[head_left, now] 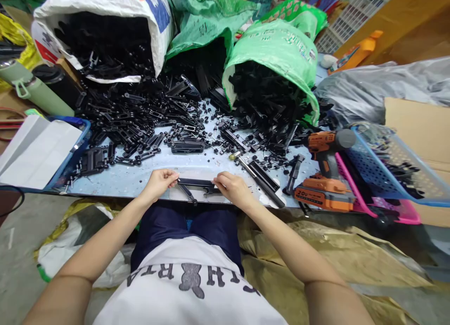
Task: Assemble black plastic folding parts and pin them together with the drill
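Observation:
Near the front edge of the table, a long black bracket (197, 182) with a hinged arm (187, 192) hanging from it stretches between my hands. At its left end, the fingers of my left hand (161, 182) are pinched together by the hinge joint. My right hand (232, 186) grips the bracket's right end, thumb and fingers closed and covering that end. Just beyond lies a small stack of black bracket parts (188, 146). To the right of my right hand are a hammer (258, 179) and a black channel-shaped piece (264, 175).
Piles of black parts (130, 123) and loose screws spread before a white sack (160, 29) and a green sack (274, 48). An orange cordless drill (325, 175) stands at right, beside a blue basket (379, 161). At left are a blue bin (75, 151) and a green bottle (38, 88).

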